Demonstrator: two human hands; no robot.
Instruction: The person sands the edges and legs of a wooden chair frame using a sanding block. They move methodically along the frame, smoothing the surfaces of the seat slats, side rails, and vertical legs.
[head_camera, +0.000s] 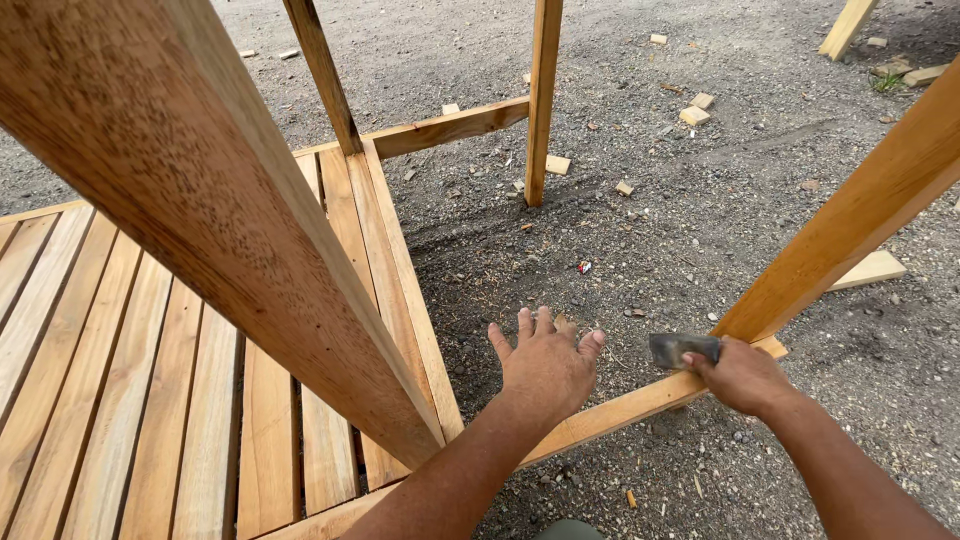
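One hammer (684, 349) in right hand (742, 376), head pointing left; left hand (548, 364) spread.

The dark metal hammer head (683, 349) lies at lower right of centre, held low against the slanted wooden post (850, 225). This light brown post rises toward the upper right edge and meets the long wooden rail (620, 412), which runs across the gravel.

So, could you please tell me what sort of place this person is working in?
Probably an outdoor carpentry site: grey gravel ground strewn with small pale wood offcuts, a slatted light-brown timber platform with bare upright posts, and the right hand gripping a dark metal tool head.
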